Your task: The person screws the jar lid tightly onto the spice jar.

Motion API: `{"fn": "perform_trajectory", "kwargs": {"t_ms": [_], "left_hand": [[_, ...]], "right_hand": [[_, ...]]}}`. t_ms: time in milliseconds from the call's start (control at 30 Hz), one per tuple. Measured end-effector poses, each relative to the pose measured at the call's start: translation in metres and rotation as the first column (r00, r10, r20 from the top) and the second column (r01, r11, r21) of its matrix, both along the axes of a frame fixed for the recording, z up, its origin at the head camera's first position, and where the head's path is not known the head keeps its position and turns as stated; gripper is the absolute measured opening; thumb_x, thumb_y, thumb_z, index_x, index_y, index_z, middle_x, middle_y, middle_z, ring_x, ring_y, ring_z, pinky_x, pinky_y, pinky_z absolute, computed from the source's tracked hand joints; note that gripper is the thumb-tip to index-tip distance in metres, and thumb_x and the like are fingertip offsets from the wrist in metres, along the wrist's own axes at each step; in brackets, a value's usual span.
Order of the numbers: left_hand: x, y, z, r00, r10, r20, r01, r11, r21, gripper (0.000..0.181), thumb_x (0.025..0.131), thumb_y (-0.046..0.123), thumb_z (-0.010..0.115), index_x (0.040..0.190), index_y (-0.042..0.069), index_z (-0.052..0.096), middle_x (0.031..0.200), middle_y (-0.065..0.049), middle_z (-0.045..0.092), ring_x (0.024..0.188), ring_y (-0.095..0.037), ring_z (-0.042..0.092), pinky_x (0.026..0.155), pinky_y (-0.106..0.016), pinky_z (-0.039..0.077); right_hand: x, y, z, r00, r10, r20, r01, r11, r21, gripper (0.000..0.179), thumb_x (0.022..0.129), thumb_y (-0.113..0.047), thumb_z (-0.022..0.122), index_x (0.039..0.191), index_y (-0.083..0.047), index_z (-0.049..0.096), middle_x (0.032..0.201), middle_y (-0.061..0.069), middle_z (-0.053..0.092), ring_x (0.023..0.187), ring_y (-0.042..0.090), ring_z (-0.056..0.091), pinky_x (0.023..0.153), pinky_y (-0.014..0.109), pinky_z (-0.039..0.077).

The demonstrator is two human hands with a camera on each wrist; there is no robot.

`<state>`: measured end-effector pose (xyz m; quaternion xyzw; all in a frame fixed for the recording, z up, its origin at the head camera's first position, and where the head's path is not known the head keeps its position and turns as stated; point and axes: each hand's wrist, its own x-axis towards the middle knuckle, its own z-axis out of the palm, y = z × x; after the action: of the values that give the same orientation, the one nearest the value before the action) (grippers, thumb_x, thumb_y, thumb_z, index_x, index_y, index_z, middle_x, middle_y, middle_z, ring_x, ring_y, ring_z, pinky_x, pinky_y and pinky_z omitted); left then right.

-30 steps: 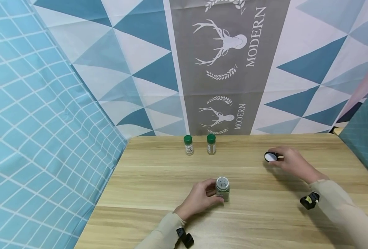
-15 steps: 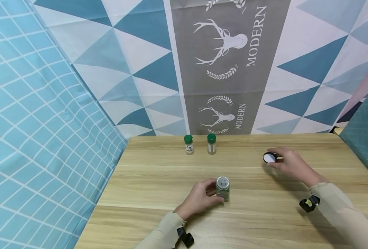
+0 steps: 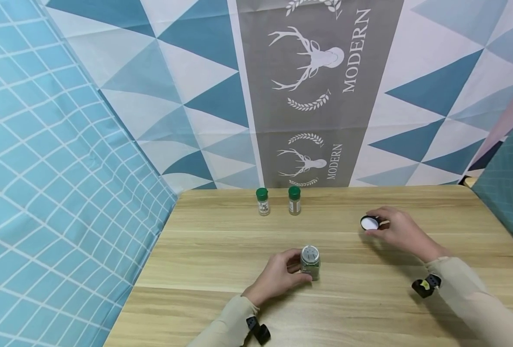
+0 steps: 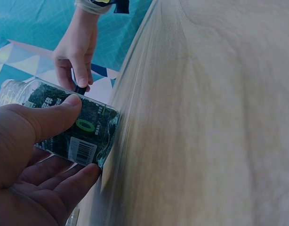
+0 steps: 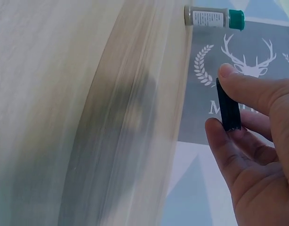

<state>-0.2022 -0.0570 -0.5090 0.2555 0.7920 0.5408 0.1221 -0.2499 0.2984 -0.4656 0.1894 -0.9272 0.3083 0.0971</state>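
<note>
My left hand [image 3: 278, 274] grips a clear spice jar [image 3: 311, 270] that stands upright on the table, thumb on the near side and fingers around the back. Its top shows a silver-grey shaker face with holes. In the left wrist view the jar [image 4: 64, 120] carries a label with a barcode and dark green contents behind it. Over the right part of the table, my right hand [image 3: 406, 233] pinches a round black cap [image 3: 370, 223] by its edge, white inside facing me. Seen edge-on in the right wrist view, the cap [image 5: 228, 106] sits between thumb and fingers.
Two small spice bottles with green caps, a left one [image 3: 263, 202] and a right one [image 3: 294, 201], stand near the table's back edge. Behind the wooden table [image 3: 213, 250] hangs a patterned cloth [image 3: 308, 96]. A blue checked cloth [image 3: 57, 168] borders the left side.
My right hand has moved slightly left with the black cap, toward the jar. The left hand and the jar have stayed in place.
</note>
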Motion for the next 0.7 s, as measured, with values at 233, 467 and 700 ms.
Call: {"fn": "perform_trajectory", "kwargs": {"t_ms": [233,467,700], "left_hand": [[0.000,0.000,0.001,1.000,0.004,0.001,-0.004,1.000,-0.001,0.058,0.086,0.015,0.085,0.137,0.004,0.061,0.136,-0.014,0.066,0.124,-0.019,0.066,0.099,-0.021,0.054],[0.001,0.000,0.000,1.000,0.007,0.001,-0.007,1.000,-0.004,0.059,0.085,0.016,0.086,0.138,0.004,0.060,0.137,-0.014,0.066,0.124,-0.018,0.066,0.099,-0.020,0.054],[0.000,0.000,0.001,1.000,0.005,0.006,-0.005,1.000,-0.003,0.059,0.085,0.015,0.085,0.138,0.005,0.060,0.137,-0.013,0.066,0.125,-0.016,0.065,0.099,-0.019,0.054]], "right_hand": [[0.000,-0.007,0.005,1.000,0.003,-0.004,-0.003,1.000,-0.008,0.047,0.082,-0.006,0.087,0.122,0.009,0.068,0.112,0.024,0.069,0.096,0.036,0.071,0.075,0.038,0.064],[0.001,-0.014,0.009,1.000,0.026,0.000,-0.026,0.999,-0.029,0.048,0.082,-0.007,0.087,0.122,0.009,0.068,0.113,0.024,0.069,0.098,0.038,0.071,0.078,0.040,0.064],[0.002,-0.018,0.008,0.999,0.038,-0.021,-0.039,0.998,-0.049,0.048,0.080,-0.003,0.087,0.122,0.010,0.068,0.113,0.025,0.068,0.097,0.038,0.072,0.079,0.039,0.064]]}}
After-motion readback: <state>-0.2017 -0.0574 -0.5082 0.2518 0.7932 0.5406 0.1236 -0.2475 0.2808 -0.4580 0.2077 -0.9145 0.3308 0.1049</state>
